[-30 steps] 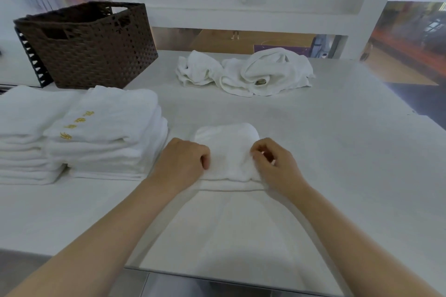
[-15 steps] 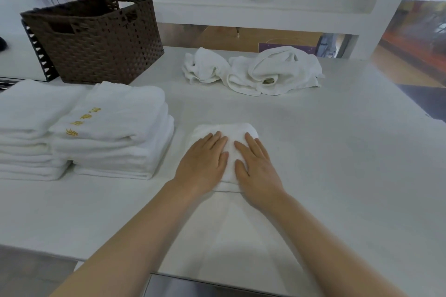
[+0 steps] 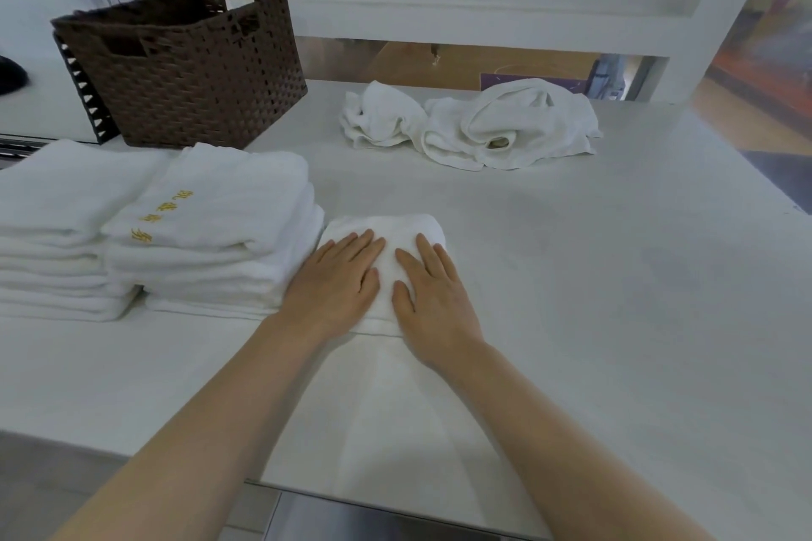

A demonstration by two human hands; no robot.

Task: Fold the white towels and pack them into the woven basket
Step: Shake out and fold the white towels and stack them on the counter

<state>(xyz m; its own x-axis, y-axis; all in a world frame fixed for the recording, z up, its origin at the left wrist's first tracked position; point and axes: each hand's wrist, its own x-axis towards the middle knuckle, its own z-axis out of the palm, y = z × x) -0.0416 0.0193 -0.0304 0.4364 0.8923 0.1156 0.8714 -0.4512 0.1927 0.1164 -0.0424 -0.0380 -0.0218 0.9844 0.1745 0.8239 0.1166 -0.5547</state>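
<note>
Head view: left hand [image 3: 335,286] and right hand [image 3: 433,293], fingers straight, press flat on a folded towel [image 3: 389,233] beside two towel stacks [image 3: 219,233] on the counter [image 3: 615,277].

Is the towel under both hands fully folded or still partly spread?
Partly spread. The towel has its far end folded over under the left hand and right hand; its near part lies flat toward the table edge.

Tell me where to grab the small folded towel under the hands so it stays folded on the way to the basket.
Grip the folded towel by its two short sides, left hand from the left, right hand from the right, fingers slid underneath. It lies flat in loose layers, so pinching one edge would probably let it unfold.
</note>
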